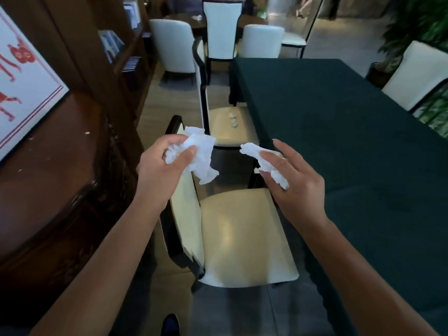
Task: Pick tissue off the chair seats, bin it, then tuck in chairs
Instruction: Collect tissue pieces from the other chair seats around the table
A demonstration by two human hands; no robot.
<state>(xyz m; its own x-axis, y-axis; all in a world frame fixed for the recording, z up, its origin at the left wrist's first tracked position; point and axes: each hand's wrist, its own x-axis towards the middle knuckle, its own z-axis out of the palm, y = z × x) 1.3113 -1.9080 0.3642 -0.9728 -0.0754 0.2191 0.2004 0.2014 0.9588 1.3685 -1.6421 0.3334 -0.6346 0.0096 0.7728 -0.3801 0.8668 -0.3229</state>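
Observation:
My left hand (167, 163) is closed around a crumpled white tissue (202, 154) that hangs out past the fingers. Thumb and fingers of my right hand (293, 180) pinch a second white tissue (263, 160). Both hands hover above the cream seat of the near chair (242, 241), which is pulled out from the table and bare. On the seat of the chair beyond it (226, 127) lies a small wad of tissue (233, 120). No bin is in view.
A table under a dark green cloth (339, 141) fills the right side. A dark wooden sideboard (53, 180) and bookshelf (116, 52) line the left, leaving a narrow aisle. More white chairs (221, 27) stand at the back, and one (421, 73) at the table's far right.

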